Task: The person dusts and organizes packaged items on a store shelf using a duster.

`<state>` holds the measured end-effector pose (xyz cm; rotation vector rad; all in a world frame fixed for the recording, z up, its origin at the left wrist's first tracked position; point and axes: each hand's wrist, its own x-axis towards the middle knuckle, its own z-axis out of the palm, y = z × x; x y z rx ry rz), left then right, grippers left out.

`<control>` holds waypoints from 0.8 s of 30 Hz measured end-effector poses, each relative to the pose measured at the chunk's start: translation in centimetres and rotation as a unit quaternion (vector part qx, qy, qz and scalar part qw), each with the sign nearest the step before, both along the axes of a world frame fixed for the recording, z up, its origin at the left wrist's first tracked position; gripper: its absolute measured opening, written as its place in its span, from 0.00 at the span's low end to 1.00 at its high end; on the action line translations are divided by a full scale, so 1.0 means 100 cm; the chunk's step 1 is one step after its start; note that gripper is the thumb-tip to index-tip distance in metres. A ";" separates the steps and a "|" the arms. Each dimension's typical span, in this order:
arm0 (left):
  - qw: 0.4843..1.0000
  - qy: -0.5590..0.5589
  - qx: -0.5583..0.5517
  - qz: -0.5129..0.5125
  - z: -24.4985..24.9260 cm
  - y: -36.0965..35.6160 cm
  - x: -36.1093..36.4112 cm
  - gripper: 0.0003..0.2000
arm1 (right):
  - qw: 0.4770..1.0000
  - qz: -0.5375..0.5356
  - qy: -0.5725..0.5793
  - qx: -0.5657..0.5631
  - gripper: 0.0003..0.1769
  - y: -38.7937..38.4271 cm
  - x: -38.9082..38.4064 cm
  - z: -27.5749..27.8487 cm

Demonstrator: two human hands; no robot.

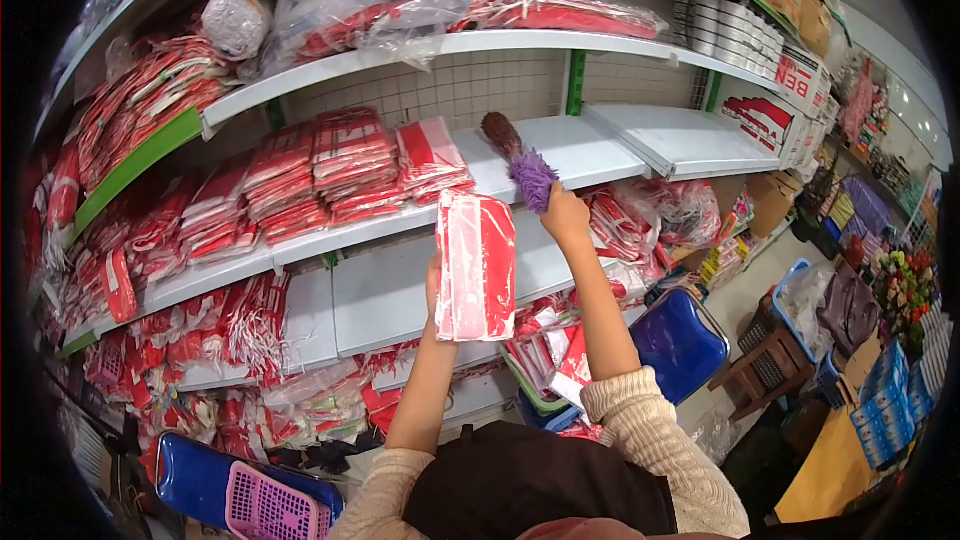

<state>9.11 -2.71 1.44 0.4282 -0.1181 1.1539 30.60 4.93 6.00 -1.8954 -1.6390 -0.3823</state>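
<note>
My left hand [434,285] holds a red-and-white plastic-wrapped packet [478,265] upright in front of the middle shelf; most of its fingers are hidden behind the packet. To the right, my right hand [567,215] is closed around the purple part of a duster [533,178]. The duster's brown end [501,132] points up and left over the middle shelf [590,145]. Stacks of similar red-and-white packets [354,155] stand on that shelf to the left of the held packet, the closest stack [432,155] just behind it.
An upper shelf [400,52] carries plastic bags and silver rolls [728,32]. Blue stools [680,343] stand at the lower right and lower left, the left one beside a pink basket [272,505]. White cartons [775,125] sit at the right shelf end.
</note>
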 end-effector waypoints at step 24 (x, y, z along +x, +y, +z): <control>0.800 0.392 0.297 0.342 0.077 0.068 -0.049 0.43 | 0.786 0.363 0.477 0.152 0.16 0.100 -0.097 0.042</control>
